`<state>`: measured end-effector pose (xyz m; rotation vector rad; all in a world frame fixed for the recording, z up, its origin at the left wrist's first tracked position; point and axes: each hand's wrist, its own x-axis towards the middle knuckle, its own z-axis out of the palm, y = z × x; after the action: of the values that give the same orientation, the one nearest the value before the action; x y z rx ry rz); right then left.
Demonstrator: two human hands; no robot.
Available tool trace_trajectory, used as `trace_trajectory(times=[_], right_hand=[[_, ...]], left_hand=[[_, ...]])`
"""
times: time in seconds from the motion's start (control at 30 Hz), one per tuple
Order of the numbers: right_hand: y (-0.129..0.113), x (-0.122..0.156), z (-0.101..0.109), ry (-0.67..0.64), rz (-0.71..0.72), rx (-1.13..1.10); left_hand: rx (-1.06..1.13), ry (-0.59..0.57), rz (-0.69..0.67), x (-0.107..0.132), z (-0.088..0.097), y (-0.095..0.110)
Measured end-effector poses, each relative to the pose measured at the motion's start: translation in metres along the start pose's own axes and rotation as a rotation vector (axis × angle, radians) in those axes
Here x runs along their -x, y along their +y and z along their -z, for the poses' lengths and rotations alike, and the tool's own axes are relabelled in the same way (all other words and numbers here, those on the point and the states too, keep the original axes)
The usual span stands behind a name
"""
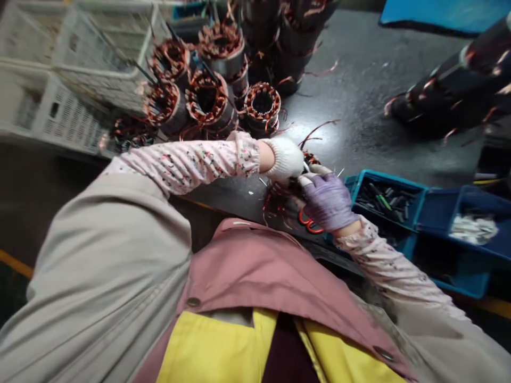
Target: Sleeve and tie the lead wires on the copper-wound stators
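Observation:
A stator with copper windings (311, 158) is on the dark metal table, largely hidden by my hands, its loose copper wires sticking up behind and spreading in front. My left hand (285, 159), in a white knit glove, bends over its left side; the fingers are out of sight. On the near right side, my right hand (329, 201) wears a purple glove with pale fingertips. Its fingers are curled in and closed against the windings, and whatever they pinch is hidden. Just below that hand lie red-handled scissors (310, 222), their blades covered.
Several copper-wound stators (211, 101) stand behind my left forearm, with taller stacks (289, 42) beyond. White plastic crates (72, 101) are at left. Blue bins (423, 210) with small dark and white pieces sit right. Another dark stack (447, 90) leans in at upper right.

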<state>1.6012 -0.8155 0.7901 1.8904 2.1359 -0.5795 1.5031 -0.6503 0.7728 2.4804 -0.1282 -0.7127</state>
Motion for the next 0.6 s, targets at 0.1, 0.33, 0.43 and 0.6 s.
trace_trajectory(times=[0.1, 0.33, 0.43, 0.6], right_hand=[[-0.004, -0.008, -0.008, 0.024, -0.034, -0.049], [0.01, 0.008, -0.016, 0.15, -0.1, -0.297], [0.016, 0.013, -0.024, 0.481, -0.258, -0.441], [0.01, -0.062, -0.015, 0.452, -0.556, -0.799]], left_hand=[[0.152, -0.019, 0.11, 0.0, -0.003, 0.015], [0.97, 0.323, -0.058, 0.048, -0.028, 0.042], [0.597, 0.564, 0.077, 0.06, -0.037, 0.029], [0.096, 0.279, -0.019, 0.015, -0.063, 0.024]])
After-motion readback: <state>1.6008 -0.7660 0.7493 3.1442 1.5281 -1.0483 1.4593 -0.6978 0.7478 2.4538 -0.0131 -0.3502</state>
